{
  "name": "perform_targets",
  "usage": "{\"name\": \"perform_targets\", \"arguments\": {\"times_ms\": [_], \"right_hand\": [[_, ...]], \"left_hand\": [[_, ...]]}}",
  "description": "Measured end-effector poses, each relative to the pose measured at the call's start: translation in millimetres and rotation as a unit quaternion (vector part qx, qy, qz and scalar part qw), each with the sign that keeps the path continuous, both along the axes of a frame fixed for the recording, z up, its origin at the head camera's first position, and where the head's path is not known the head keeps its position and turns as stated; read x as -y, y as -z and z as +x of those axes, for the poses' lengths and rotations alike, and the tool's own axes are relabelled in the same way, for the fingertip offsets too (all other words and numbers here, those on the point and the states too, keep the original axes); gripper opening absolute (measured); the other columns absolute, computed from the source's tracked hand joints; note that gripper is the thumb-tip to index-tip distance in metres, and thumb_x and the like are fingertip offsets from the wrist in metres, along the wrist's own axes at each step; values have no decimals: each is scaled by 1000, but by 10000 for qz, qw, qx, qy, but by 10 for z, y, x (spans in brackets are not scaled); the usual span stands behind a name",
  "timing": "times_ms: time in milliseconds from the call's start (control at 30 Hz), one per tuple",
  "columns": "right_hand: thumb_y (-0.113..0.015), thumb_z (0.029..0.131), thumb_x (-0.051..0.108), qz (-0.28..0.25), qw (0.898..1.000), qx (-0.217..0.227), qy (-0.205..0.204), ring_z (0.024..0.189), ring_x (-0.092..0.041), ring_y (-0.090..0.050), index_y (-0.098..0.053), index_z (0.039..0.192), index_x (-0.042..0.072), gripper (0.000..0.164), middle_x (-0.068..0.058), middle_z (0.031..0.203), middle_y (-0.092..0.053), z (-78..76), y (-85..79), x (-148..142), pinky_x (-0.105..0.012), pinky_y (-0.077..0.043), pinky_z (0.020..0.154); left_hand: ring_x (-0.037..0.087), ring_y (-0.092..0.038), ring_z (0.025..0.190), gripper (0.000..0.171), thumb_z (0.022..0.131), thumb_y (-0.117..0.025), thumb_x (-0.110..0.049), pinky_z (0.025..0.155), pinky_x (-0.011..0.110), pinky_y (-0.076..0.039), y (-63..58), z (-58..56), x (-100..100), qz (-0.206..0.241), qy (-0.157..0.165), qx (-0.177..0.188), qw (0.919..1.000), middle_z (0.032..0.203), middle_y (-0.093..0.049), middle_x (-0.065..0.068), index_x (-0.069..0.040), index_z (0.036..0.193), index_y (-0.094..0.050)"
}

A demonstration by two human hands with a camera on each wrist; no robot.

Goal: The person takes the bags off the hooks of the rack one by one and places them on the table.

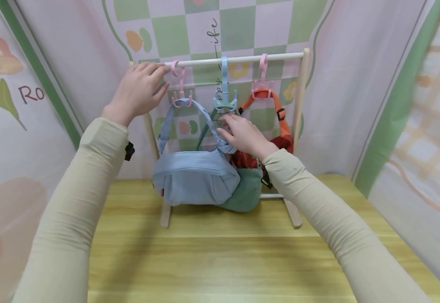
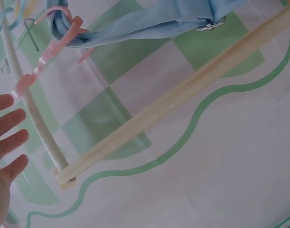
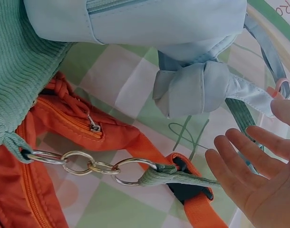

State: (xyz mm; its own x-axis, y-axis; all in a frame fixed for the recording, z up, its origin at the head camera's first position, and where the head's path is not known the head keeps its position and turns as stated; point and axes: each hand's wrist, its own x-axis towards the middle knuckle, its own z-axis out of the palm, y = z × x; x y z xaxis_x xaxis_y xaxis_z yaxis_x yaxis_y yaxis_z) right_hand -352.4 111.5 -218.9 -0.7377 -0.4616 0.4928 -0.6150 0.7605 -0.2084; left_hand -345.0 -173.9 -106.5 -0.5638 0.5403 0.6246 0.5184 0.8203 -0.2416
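Note:
A light blue bag (image 1: 193, 176) hangs by its strap from a pink hook (image 1: 182, 86) on the rack's white rail (image 1: 205, 62). My left hand (image 1: 138, 88) is at the rail's left end beside that hook, fingers extended and holding nothing. In the right wrist view, my right hand (image 3: 264, 166) has its fingers spread near the blue bag's knotted strap (image 3: 192, 90); whether it touches a strap I cannot tell. A green corduroy bag (image 1: 247, 189) with a ring chain (image 3: 90, 164) hangs from the blue hook (image 1: 225, 90), partly behind the blue bag. An orange-red bag (image 1: 244, 160) hangs at right.
Wooden posts (image 1: 300, 101) hold up the rail, and the rack's feet (image 1: 292, 213) stand on a wood-grain table (image 1: 220, 256). A second pink hook (image 1: 263, 71) carries the orange strap. Patterned cloth (image 1: 333, 97) encloses the back and sides.

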Motion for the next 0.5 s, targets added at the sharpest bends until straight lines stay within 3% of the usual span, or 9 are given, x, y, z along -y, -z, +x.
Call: {"name": "perform_targets", "arguments": {"times_ms": [500], "right_hand": [[-49,98,37,68,9999,115,107,109,-20,-59,-53,128,11,40,-7,119,-59,-39,-46,85,-40,-50,91]], "left_hand": [[39,-41,130,40,101,-38,-25,108,55,-30,-154,-54,-53,-96,-387,518,9979,137,-50,18,-8,136,-46]]}}
